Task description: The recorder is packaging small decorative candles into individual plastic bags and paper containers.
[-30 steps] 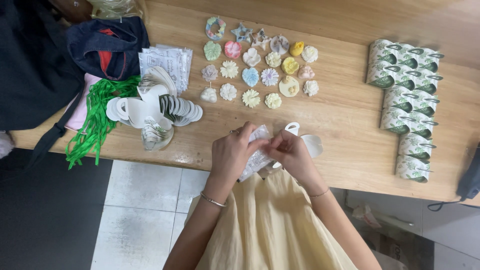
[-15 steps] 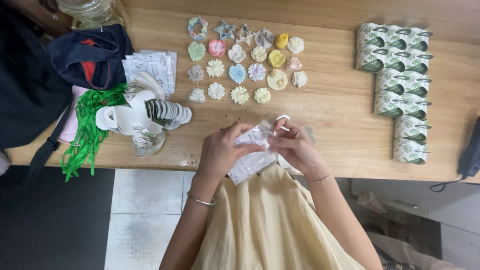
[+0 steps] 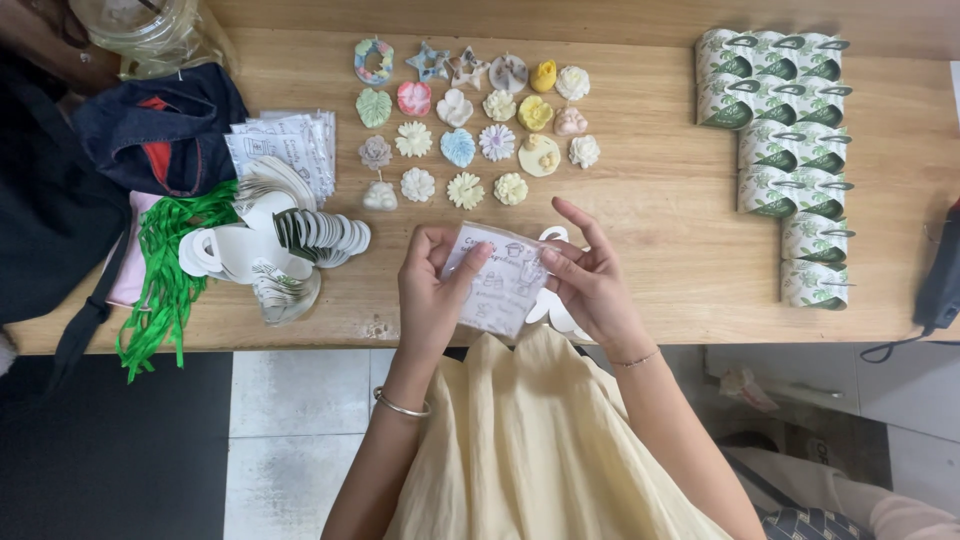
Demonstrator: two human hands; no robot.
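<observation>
Holding a small printed paper leaflet [image 3: 497,278] between both hands, we pinch its left edge with the left hand [image 3: 430,280] and its right edge with the right hand [image 3: 590,285]. It hovers just below the rows of pastel flower-shaped pieces [image 3: 470,120], above the table [image 3: 680,230] edge.

The white cut-out [image 3: 556,305] is mostly hidden behind the printed card [image 3: 500,278] and the right hand [image 3: 590,285] — only its lobes peek out. At eleven o'clock the glass jar [image 3: 150,25] is cut off (top edge); the card's print is too small to tell.
</observation>
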